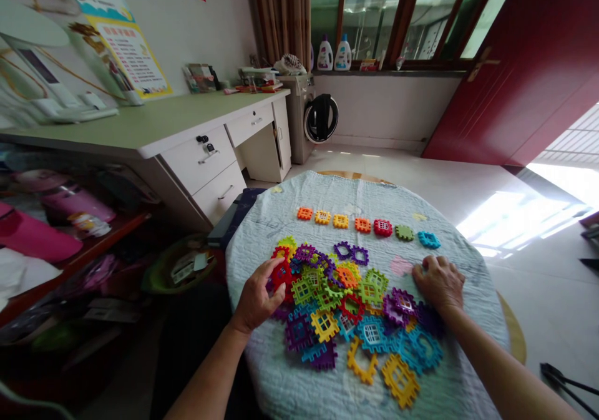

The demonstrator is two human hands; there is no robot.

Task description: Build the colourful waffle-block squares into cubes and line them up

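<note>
Spread over the cloth lies a heap of toothed plastic building tiles, many with window-like cut-outs. My left hand [259, 295] is at the heap's left edge, thumb and forefinger apart beside a red tile [282, 274]; I see no tile lifted. My right hand [440, 283] rests on the cloth to the right of the heap, fingers slightly bent and holding nothing visible. Close to it are a purple tile [403, 301] and a blue tile [428, 348]. Beyond the heap runs a row of several tiles, from an orange tile [305, 213] to a blue tile [429, 239].
A pale cloth [262, 233] covers the round table. To the left stand a desk [187, 117] and a shelf with pink bottles [70, 198]. A washing machine [299, 117] with its door open is at the back. A red door [510, 77] stands at the right.
</note>
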